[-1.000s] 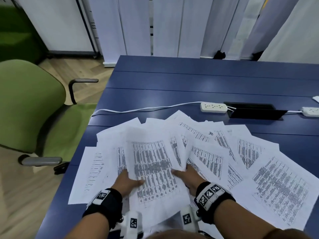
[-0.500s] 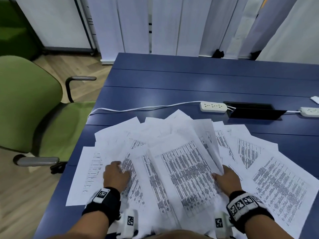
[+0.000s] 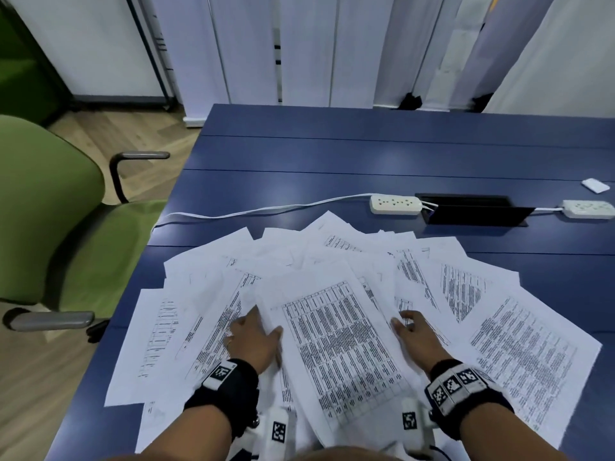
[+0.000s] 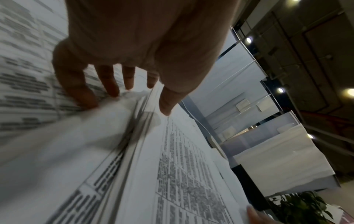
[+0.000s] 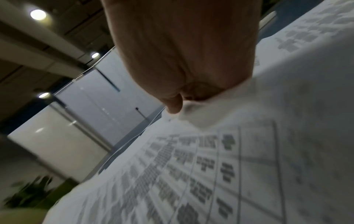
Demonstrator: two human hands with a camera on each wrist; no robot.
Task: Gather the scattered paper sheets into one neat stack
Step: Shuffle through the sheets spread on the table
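Early going: the printed paper sheets (image 3: pixel 332 294) lie fanned across the blue worktop (image 3: pixel 366 154), left hand (image 3: pixel 253 341) flat with fingers spread, right hand (image 3: pixel 416 337) pinching a sheet edge at the central pile, most sheets ungathered.

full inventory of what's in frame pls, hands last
paper sheets: many, exact count unclear, white with printed tables, fanned and overlapping on the near half of the table
table: one, dark blue
power strips: two, white; one left of the cable box, one at its right
cable: one, white, runs from the left strip to the table's left edge
cable box: one, black, lid open, mid table
small flat object: one, white, far right; identity unclear
chair: one, green with grey armrests, left of table
vertical blinds: white, behind table
left hand: fingers spread on sheets
right hand: curled at the sheets' right edge
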